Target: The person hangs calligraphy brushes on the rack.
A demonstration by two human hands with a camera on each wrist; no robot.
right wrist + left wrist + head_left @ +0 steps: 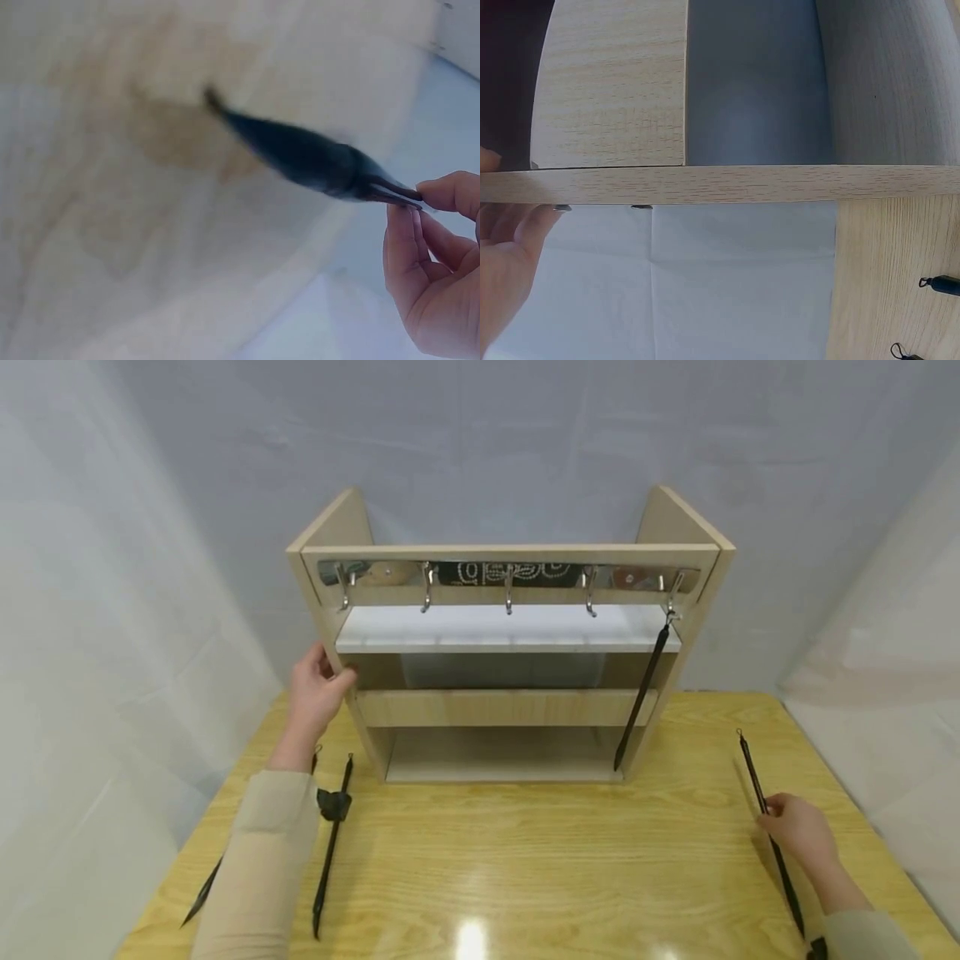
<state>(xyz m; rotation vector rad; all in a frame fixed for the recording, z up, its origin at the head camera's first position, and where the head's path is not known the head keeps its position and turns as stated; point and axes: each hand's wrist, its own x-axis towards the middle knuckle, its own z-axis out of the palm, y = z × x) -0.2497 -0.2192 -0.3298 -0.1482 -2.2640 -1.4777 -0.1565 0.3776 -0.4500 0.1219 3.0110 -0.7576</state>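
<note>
My left hand (315, 689) grips the left side panel of a light wooden shelf rack (510, 708), thumb on its front edge. In the left wrist view the fingers lie on both sides of that panel (742, 184). At the right, my right hand (802, 831) pinches the handle of a slim black calligraphy brush (752, 772), its looped end pointing away from me. Close up in the right wrist view, the brush's dark tapered tip (307, 157) looks blurred. Another black brush (642, 697) hangs by its loop from the rightmost hook (675, 593).
Several metal hooks line a shiny strip (465, 574) across the rack's top. Two black brushes lie on the yellow wooden table (487, 860) at the left: one brush (330, 860) beside my forearm, another brush (201, 893) partly beneath it. Pale cloth (510, 443) hangs behind.
</note>
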